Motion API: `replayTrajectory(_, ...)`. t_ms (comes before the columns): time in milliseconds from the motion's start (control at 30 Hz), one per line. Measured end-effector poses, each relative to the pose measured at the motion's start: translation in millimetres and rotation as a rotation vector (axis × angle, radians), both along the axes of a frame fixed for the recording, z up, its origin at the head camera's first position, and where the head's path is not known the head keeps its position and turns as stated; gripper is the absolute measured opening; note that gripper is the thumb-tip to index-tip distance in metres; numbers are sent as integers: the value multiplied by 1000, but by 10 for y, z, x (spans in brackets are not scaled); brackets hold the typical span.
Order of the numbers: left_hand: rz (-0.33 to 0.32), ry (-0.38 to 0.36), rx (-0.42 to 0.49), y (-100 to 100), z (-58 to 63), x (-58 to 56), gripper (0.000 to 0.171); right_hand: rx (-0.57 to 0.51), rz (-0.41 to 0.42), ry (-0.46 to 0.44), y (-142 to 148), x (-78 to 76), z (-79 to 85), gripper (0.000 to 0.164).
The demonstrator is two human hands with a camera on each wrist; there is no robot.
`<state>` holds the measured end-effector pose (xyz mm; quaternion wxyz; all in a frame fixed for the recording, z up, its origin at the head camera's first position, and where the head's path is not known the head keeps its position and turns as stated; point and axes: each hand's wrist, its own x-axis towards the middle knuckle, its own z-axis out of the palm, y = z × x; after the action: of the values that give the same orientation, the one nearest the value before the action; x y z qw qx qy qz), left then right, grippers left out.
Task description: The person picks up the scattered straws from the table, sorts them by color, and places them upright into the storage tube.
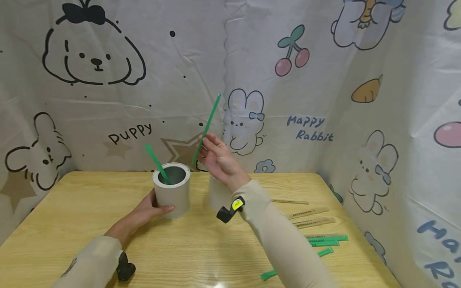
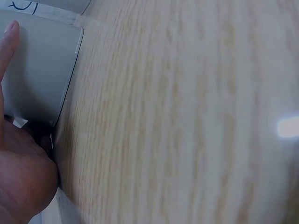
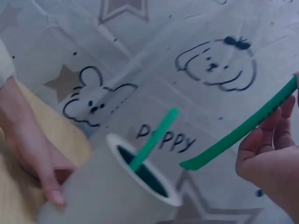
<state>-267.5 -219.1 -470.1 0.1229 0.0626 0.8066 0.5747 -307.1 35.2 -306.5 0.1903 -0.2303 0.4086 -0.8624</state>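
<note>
Seemingly wooden table, cartoon backdrop, left hand gripping canister, right hand pinching green stick

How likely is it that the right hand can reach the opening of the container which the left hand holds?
Probably yes: the right hand, pinching a green stick, is near the container, which is open at the top; another green stick leans in it but seems to leave room.

Containers and packets on table
</note>
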Motion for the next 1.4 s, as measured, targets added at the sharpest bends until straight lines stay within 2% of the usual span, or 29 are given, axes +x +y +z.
replayTrajectory(33,-4,1,2,4,3,-8,108,3,-11,-8,-67,-13,-32,9)
replayTrajectory(133,-14,6,10,7,11,-21,107,53,-54,-47,-245,-33,-145,30)
replayTrajectory(233,-10,10,-1,0,14,-23,106,170,-92,-82,-376,-45,-258,40)
replayTrajectory(367,-4,3,-16,4,19,-10,106,406,-126,-19,-361,-33,-303,21)
replayTrajectory(467,-6,7,-7,17,12,0,105,544,-153,70,-176,-3,-244,34)
replayTrajectory(667,-5,33,2,4,19,1,104,735,-144,241,482,63,-162,34)
replayTrajectory(833,-3,16,-8,12,13,5,106,933,-119,348,1178,171,-273,39)
replayTrajectory(1100,6,-8,-27,19,-12,-2,108,1123,-127,402,2304,414,-591,39)
replayTrajectory(1400,-2,-5,-21,27,-1,13,107,1179,-91,347,3413,700,-960,39)
